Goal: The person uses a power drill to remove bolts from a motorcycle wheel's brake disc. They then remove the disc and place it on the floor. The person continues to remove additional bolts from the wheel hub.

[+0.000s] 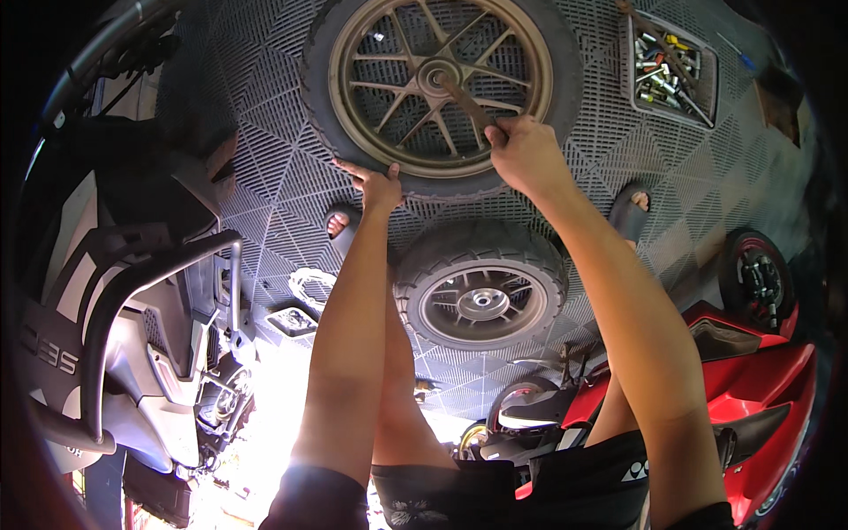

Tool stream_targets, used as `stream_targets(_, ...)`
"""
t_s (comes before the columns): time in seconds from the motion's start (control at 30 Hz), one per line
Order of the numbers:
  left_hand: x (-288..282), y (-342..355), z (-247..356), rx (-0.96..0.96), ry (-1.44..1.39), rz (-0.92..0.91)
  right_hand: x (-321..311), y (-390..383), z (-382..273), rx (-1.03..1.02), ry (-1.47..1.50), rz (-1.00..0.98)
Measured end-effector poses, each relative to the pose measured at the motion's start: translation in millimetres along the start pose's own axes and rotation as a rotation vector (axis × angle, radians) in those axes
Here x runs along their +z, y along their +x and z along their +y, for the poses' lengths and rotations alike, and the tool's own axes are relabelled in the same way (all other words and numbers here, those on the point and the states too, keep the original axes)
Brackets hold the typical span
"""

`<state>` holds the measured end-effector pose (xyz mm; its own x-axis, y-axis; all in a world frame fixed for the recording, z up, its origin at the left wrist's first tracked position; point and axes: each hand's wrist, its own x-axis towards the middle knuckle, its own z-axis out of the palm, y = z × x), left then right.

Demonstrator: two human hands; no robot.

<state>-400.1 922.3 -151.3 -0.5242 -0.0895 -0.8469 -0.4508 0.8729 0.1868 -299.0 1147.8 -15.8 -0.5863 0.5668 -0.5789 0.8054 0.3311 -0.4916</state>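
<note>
A large bronze-coloured spoked wheel with a black tyre (322, 115) lies flat in front of me. My right hand (527, 157) is closed around a long brown bar-like tool (468, 104). The tool's far end meets the wheel's hub; its exact kind is unclear. My left hand (375, 187) rests against the tyre's near left edge, thumb and index finger spread apart, the other fingers partly hidden. A second wheel with a chunky tyre and grey rim (484, 305) lies nearer me, between my forearms, touched by neither hand.
A tray (629, 93) of sockets and hand tools sits at the far right. A grey motorcycle with a black tubular bar (115, 300) stands at the left. A red motorcycle (751, 389) is at the lower right. A small metal tray (291, 322) lies on the grated floor (274, 159).
</note>
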Motion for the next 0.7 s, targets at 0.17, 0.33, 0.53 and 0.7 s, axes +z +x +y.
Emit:
stream_targets(0.17,-4.5,18.4,-17.4,-0.181,-0.202,0.021,-7.9,-6.3,-18.8,0.028,-0.023,-0.113)
stream_targets(0.33,2.6,16.8,-9.6,-0.197,-0.226,-0.033,-8.2,-6.7,-12.7,0.111,0.063,-0.096)
stream_targets(0.53,0.8,24.0,-16.8,-0.208,-0.174,-0.045,-6.0,9.3,-27.2,0.093,-0.032,-0.158)
stream_targets(0.7,1.0,16.9,-2.1,-0.198,-0.139,-0.068,2.5,20.7,-31.0,-0.084,-0.235,-0.095)
